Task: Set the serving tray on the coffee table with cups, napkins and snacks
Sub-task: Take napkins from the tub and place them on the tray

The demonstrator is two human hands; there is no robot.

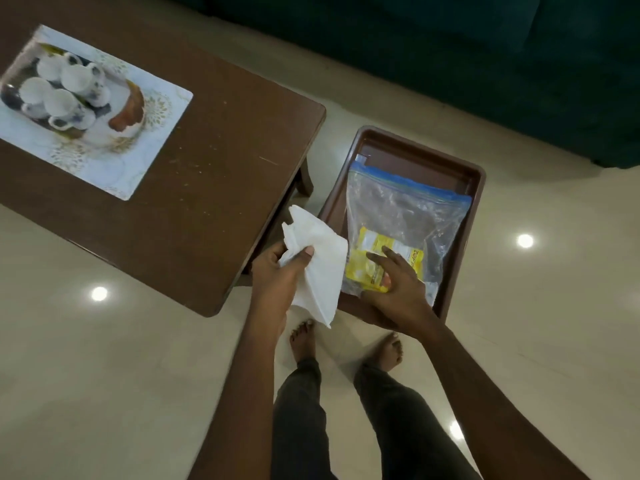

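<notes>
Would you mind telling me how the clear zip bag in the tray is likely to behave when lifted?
The zip bag looks thin and crinkled, so probably floppy. The yellow packet sits at one end, so it would likely sag there. Its glossy film may be slippery.

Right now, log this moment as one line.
left hand: holds napkins | right hand: on snack bag in tray | cups: on coffee table

Left hand [277, 271]: I have it at 9 o'clock, fingers curled closed, arm extended. Right hand [398, 289]: 3 o'clock, palm down, fingers spread, thumb toward 11 o'clock, forearm reaching forward.
</notes>
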